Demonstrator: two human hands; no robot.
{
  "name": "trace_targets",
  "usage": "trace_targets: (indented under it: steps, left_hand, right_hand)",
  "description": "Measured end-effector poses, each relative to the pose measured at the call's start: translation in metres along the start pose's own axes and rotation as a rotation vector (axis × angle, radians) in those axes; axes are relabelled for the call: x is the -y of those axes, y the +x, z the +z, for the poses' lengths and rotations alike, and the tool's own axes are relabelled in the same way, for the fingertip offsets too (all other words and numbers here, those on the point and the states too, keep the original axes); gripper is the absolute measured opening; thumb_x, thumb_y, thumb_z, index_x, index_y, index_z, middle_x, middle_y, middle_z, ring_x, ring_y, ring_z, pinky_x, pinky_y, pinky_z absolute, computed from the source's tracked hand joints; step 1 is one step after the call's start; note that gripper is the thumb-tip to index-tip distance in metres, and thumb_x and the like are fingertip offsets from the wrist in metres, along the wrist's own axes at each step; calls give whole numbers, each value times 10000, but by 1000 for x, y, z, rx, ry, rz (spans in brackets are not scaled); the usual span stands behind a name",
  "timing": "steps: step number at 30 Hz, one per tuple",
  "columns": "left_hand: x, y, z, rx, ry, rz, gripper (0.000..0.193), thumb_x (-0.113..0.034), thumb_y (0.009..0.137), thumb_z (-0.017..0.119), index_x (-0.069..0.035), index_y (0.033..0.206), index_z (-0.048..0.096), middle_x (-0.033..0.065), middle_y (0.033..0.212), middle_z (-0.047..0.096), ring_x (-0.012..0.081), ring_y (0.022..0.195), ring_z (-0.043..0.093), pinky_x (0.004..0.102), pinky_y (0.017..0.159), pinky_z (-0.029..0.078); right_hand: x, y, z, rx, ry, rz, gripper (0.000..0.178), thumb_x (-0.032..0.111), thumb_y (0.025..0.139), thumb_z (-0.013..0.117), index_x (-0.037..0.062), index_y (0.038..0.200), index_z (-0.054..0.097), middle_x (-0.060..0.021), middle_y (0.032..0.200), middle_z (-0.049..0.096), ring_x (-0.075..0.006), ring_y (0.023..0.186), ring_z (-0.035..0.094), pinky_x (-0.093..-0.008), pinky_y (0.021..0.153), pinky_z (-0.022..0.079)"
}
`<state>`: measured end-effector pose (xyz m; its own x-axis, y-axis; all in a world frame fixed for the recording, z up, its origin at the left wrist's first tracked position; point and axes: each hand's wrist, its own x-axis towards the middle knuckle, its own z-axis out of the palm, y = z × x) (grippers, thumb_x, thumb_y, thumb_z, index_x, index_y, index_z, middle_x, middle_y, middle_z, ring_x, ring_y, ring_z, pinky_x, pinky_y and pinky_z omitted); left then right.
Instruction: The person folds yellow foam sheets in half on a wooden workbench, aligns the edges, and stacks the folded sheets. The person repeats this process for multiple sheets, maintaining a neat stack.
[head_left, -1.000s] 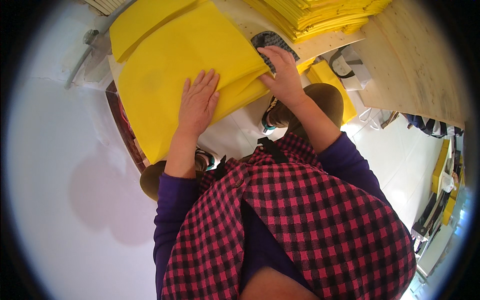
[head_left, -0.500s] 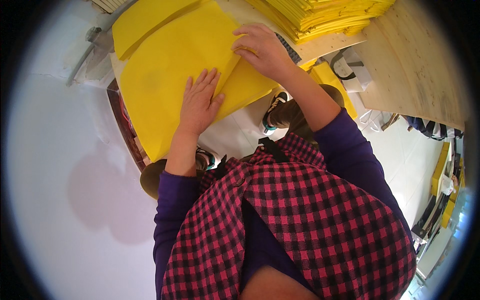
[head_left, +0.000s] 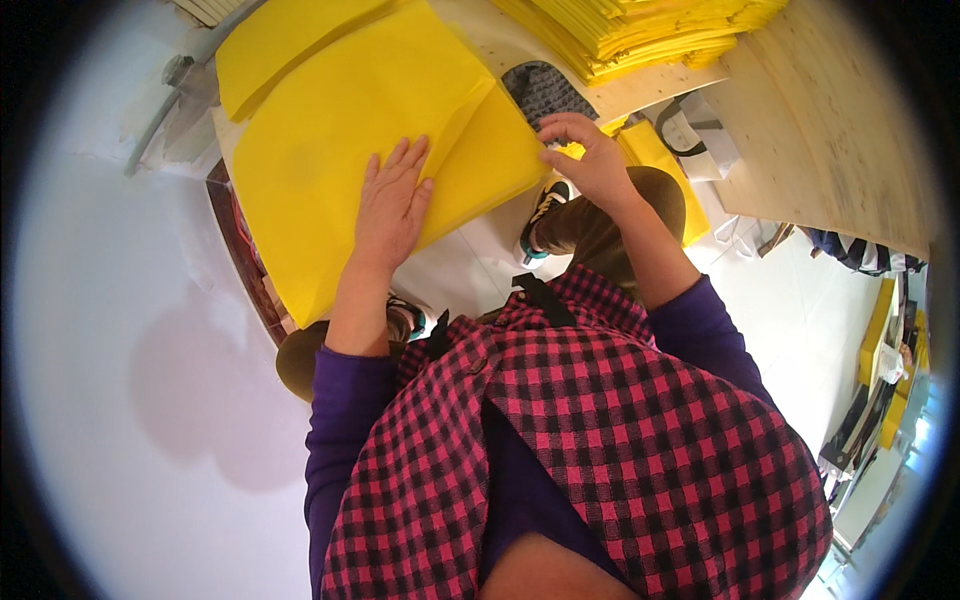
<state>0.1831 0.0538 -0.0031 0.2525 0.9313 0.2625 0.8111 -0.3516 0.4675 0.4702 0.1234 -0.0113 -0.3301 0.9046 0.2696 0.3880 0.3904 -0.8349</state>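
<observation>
A yellow fabric-like sheet (head_left: 330,130) lies folded over on a stack of similar yellow sheets (head_left: 490,150), its edge running slantwise down the middle. My left hand (head_left: 392,205) rests flat on it near that edge, fingers stretched out. At the right corner of the stack is my right hand (head_left: 590,165), fingers bent and thumb apart from them. Nothing shows between those fingers; whether the fingertips touch the corner is hard to make out. Just behind that corner lies a dark grey patterned piece (head_left: 548,92).
A tall pile of folded yellow pieces (head_left: 640,40) stands on the wooden table (head_left: 660,92) at the back. Another yellow piece (head_left: 235,75) lies far left. A white bag with dark handles (head_left: 700,140) sits beside the wooden panel (head_left: 830,140) on the right. A white wall (head_left: 90,330) borders the left.
My right hand has moved right and nearer to me, from the folded sheet's edge to the stack's corner. More of the dark grey piece shows. My left hand stays on the sheet.
</observation>
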Motion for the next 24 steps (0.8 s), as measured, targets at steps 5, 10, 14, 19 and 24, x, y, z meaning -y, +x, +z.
trace_targets:
  steps: [5, 10, 14, 19, 24]
  left_hand:
    - [0, 0, 0, 2, 25, 10, 437, -205, 959, 459, -58, 1370, 462, 66, 1448, 432, 264, 1373, 342, 456, 1155, 165]
    - [-2, -1, -1, 3, 21, -1, 436, -210, 960, 456, -58, 1369, 463, 64, 1451, 429, 263, 1375, 338, 456, 1156, 163]
    - [-1, 0, -1, 0, 39, 15, 432, -214, 960, 458, -60, 1363, 471, 60, 1452, 429, 264, 1374, 341, 458, 1155, 168]
    - [-1, 0, -1, 1, 42, 18, 427, -215, 959, 461, -68, 1360, 478, 59, 1451, 431, 270, 1370, 347, 462, 1152, 173]
    - [-1, -1, -1, 6, 38, 16, 425, -217, 957, 464, -80, 1359, 484, 62, 1449, 433, 274, 1367, 350, 470, 1149, 176]
  right_hand:
    - [0, -4, 6, 121, 115, 262, 537, 164, 788, 718, 71, 1281, 528, -107, 1208, 565, -202, 1106, 541, -316, 951, 429]
    - [2, -8, 15, 160, 364, 418, 537, 96, 840, 641, 13, 1335, 449, -108, 1298, 515, -194, 1202, 490, -319, 1020, 393]
    - [5, -9, 19, 147, 482, 466, 531, 87, 847, 614, -9, 1339, 436, -116, 1321, 503, -203, 1218, 477, -314, 1048, 353]
    - [5, -3, 18, 122, 458, 461, 538, 77, 833, 607, -13, 1336, 441, -117, 1308, 514, -204, 1219, 477, -316, 1042, 353]
    - [6, 4, 21, 33, 245, 345, 553, 75, 801, 647, 39, 1325, 474, -106, 1296, 526, -220, 1207, 486, -330, 1010, 389]
